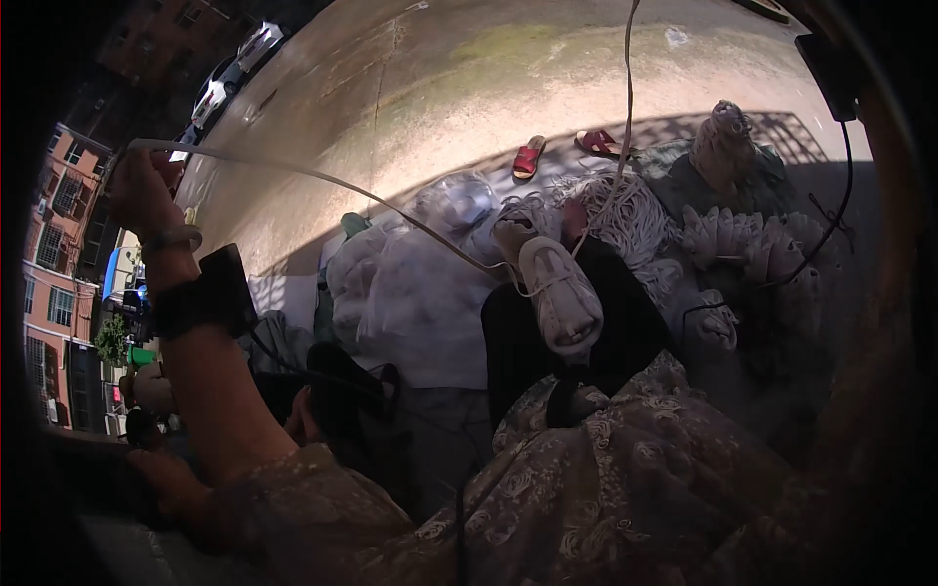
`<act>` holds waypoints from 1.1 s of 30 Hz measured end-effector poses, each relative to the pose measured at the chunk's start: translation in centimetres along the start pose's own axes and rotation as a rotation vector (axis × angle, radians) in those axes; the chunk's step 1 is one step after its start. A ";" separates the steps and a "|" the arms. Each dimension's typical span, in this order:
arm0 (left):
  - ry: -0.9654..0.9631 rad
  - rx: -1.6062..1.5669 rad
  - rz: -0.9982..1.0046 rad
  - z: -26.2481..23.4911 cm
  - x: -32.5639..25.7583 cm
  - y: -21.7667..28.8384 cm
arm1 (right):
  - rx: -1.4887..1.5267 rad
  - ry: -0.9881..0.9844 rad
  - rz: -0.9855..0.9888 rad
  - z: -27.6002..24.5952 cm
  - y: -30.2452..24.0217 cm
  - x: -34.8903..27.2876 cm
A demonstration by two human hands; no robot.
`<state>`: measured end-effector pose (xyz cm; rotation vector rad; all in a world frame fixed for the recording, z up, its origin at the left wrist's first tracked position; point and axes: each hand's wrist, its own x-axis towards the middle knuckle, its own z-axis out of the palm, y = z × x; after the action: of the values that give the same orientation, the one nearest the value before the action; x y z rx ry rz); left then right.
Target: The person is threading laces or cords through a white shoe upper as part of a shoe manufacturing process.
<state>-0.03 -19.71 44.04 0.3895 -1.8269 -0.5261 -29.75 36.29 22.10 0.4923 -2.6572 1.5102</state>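
Note:
A white shoe [565, 311] rests on my lap between my thighs, its toe pointing towards me. Two strands of white shoelace [396, 207] run out of its eyelets: one stretches far left, the other rises to the top edge. My left hand [145, 193], raised high at the left, is closed on the left strand; its fingertips are hard to make out. My right hand is outside the picture, and a dark arm shape shows at the right rim. The upper end of the right strand is cut off by the frame.
Ahead lie a heap of white laces [640, 230], filled plastic bags [415, 298] and a row of pale shoes [752, 239]. A wrapped bundle [725, 151] stands behind them. Red sandals [528, 158] lie beyond. Black cables [846, 195] hang at the right. Another person sits close at my left.

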 end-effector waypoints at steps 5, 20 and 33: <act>-0.081 0.242 -0.860 -3.0 -25.8 -19.9 | 0.009 -0.092 0.533 0.1 13.4 -3.8; -1.111 -0.278 0.032 17.0 -46.0 -3.5 | 0.731 -0.529 0.900 28.1 8.3 -16.3; -1.096 -0.090 0.330 19.1 -46.0 -4.2 | 0.824 -0.422 0.590 31.2 7.4 -16.0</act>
<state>-4.08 3.30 -0.17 -0.3583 -2.8192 -0.6416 -13.15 17.46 -3.51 0.0068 -2.4335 2.9963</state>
